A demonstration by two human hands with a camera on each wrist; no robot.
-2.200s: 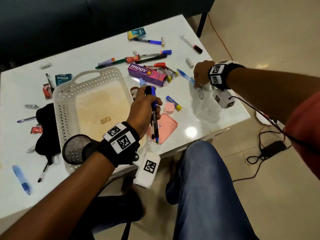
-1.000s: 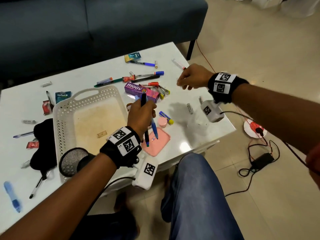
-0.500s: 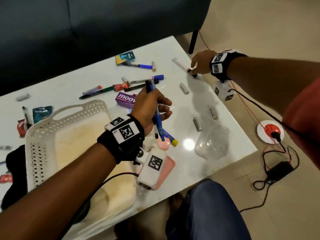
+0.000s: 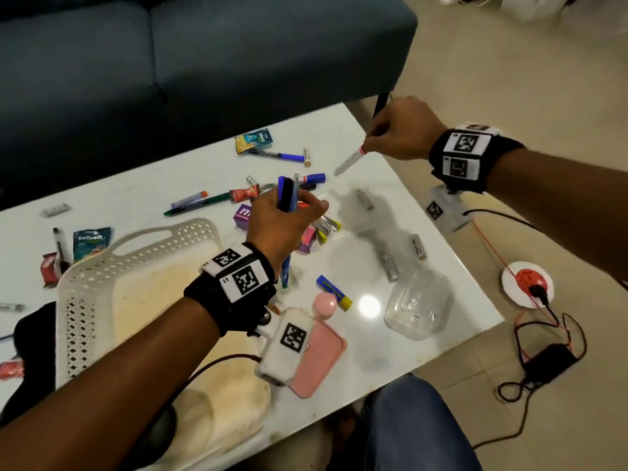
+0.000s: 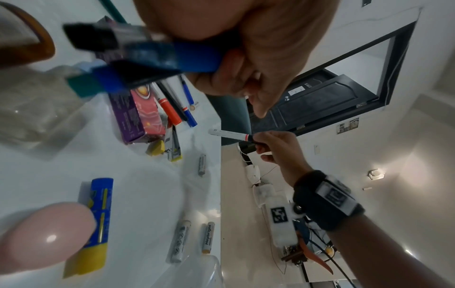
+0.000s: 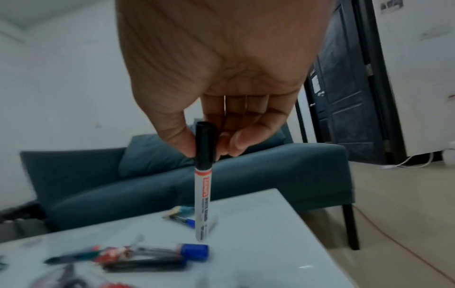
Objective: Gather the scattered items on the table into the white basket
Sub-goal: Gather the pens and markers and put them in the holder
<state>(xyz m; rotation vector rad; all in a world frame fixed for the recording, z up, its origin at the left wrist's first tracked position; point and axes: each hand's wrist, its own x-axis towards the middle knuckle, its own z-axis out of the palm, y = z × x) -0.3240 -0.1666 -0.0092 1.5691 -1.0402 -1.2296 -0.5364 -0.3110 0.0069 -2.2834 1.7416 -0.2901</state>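
The white basket (image 4: 142,253) stands on the left half of the white table (image 4: 390,351), with a stained, bare floor. My left hand (image 4: 289,215) hovers just right of its rim and grips a bundle of blue and black pens (image 4: 287,195) upright; the left wrist view shows the same pens (image 5: 152,56) close up. Above the table's far right corner, my right hand (image 4: 370,141) pinches a white marker (image 4: 350,161) by its black cap. The marker (image 6: 203,187) hangs point-down, clear of the tabletop.
Loose batteries (image 4: 390,266) lie by a clear plastic container (image 4: 419,304) at the right. A pink case (image 4: 316,355), a blue-yellow stick (image 4: 334,292), a purple box (image 4: 243,217) and several pens (image 4: 278,154) lie mid-table. Sachets and a black cloth (image 4: 30,351) sit left of the basket. A sofa (image 4: 204,62) stands behind.
My right hand reached to the far right corner, took the marker that lay on the table and lifted it into the air. My left hand kept its pens beside the basket.
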